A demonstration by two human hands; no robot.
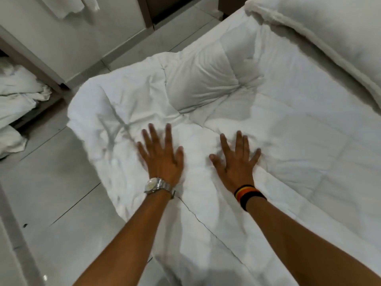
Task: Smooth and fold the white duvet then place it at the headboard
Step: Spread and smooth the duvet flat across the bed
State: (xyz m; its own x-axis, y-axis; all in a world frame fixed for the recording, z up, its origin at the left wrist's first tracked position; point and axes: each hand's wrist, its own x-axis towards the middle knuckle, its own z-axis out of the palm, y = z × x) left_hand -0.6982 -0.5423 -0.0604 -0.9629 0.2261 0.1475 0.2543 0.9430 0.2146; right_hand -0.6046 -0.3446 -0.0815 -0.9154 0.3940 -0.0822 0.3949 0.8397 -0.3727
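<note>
White duvet [206, 112] lies rumpled across the bed [309, 141], its corner hanging over the tiled floor [51, 182]. Pushing outward there could slide it off. Both arms reach forward; the left hand [162, 155] and right hand [237, 159] press flat, fingers spread, gripping nothing.

The duvet [206, 124] lies on the bed, and both hands rest flat on it, the left hand [162, 155] left of the right hand [237, 162]. A pillow [329, 34] lies beyond the duvet to the right. Crumpled linen [18, 100] lies on the floor [51, 182] left of the duvet.
</note>
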